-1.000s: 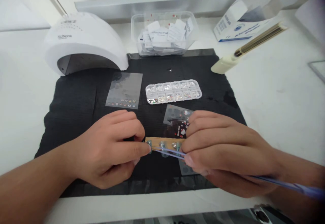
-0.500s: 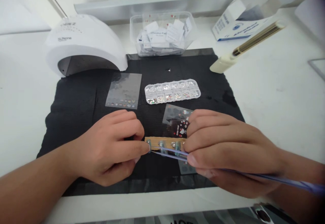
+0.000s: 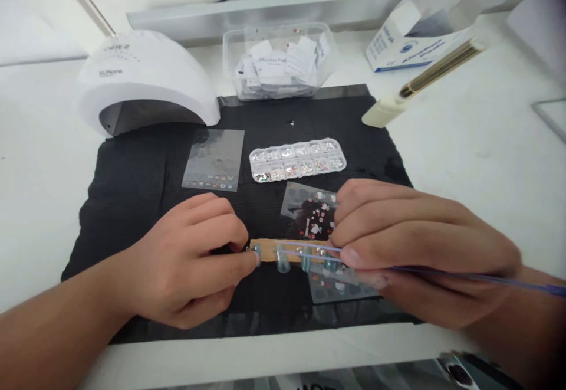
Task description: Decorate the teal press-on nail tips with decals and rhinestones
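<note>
**Both hands at the wooden strip on the black mat**

We take the black mat (image 3: 132, 189) on the white desk (image 3: 464, 160) as our landmark.

- Near the mat's front edge, about mid-width, lies a wooden strip (image 3: 283, 247) with small pale blue nail tips fixed along it.
- Our left hand (image 3: 190, 266) rests on the mat at the strip's left end. Grip closed: thumb and forefinger pinch that end and the tip there.
- Our right hand (image 3: 411, 242) sits at the strip's right end, over the mat's front right corner. Its grip is closed around a thin blue-handled tool (image 3: 464, 277). The working end lies along the top of the strip; the handle runs off past the mat's right edge.
- A clear sticker sheet (image 3: 309, 216) with small red and white designs lies on the mat just behind the strip and partly under it and the right hand.
- Mat centre: a clear compartment tray of rhinestones (image 3: 297, 160). Just left of it, a second clear sheet (image 3: 214, 159).
- Behind the mat's back left corner, a white nail lamp (image 3: 145, 80). Behind the back edge, a clear tub of white packets (image 3: 278, 62).
- Off the mat's back right corner, a cream-handled tool (image 3: 420, 83) and a white and blue box (image 3: 411, 39).
</note>
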The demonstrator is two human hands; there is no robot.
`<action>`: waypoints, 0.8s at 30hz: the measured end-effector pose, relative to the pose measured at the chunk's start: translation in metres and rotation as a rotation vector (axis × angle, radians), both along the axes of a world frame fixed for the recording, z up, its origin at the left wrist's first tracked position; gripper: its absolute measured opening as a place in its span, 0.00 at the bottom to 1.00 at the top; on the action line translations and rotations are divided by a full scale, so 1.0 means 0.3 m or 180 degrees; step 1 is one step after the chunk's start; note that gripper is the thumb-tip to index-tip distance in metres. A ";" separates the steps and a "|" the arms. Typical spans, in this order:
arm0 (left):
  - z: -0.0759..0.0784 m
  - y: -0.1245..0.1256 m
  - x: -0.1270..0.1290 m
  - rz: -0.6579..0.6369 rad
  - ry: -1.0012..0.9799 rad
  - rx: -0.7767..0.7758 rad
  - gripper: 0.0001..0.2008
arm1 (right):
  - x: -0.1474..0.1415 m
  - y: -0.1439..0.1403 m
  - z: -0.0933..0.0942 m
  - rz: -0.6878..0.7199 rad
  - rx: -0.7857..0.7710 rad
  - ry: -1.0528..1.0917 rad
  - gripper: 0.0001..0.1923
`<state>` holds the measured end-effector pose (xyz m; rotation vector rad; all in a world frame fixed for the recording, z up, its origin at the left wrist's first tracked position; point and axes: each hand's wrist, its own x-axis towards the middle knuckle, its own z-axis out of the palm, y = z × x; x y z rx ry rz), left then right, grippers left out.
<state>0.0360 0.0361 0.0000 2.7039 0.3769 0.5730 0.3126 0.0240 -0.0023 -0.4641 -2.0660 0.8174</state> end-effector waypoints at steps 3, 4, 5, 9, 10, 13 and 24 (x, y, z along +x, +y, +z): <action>-0.006 0.002 -0.003 -0.0029 -0.0115 -0.0010 0.12 | 0.000 0.002 -0.002 0.0021 -0.0024 0.0088 0.03; -0.007 0.003 -0.003 -0.0027 -0.0136 -0.0026 0.12 | 0.000 0.002 -0.002 0.0022 -0.0032 0.0089 0.03; -0.007 0.003 -0.003 -0.0024 -0.0151 -0.0041 0.12 | 0.000 0.002 -0.001 0.0025 -0.0039 0.0079 0.03; 0.004 0.000 -0.004 0.0058 -0.0159 -0.0135 0.12 | 0.001 0.002 -0.001 0.0015 -0.0045 0.0079 0.04; 0.008 0.001 -0.004 0.0103 -0.0164 -0.0163 0.11 | 0.002 0.003 -0.002 -0.0005 -0.0044 0.0112 0.05; 0.016 0.006 -0.005 0.0359 -0.0230 -0.0238 0.09 | 0.006 0.010 -0.006 -0.0046 -0.0027 0.0224 0.06; -0.023 0.057 -0.024 0.1860 -0.0545 -0.0440 0.04 | -0.005 0.038 -0.015 -0.0391 -0.0103 0.0463 0.13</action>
